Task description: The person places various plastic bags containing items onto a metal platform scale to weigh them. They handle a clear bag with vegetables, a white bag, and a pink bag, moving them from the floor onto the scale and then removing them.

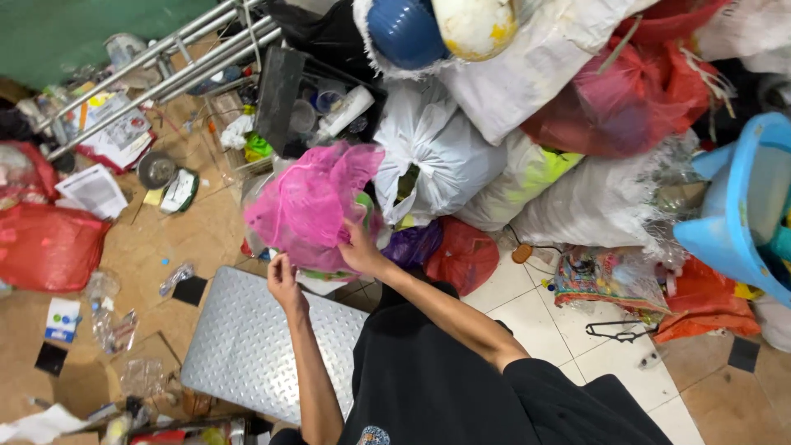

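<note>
A bulging pink plastic bag [309, 202] with something green showing through sits at the middle of the view, above a metal tread plate [247, 346]. My left hand [284, 282] pinches the bag's lower edge. On the right of that edge, my right hand [360, 250] grips the bag from below. Both arms reach up from my black shirt at the bottom.
White sacks [437, 156], red bags [626, 99] and a purple bag [412, 245] are piled behind. A blue plastic tub [729, 222] is at the right, a black crate [284, 99] of bottles behind the pink bag, metal poles [165, 62] top left, a red bag [45, 247] and litter at the left.
</note>
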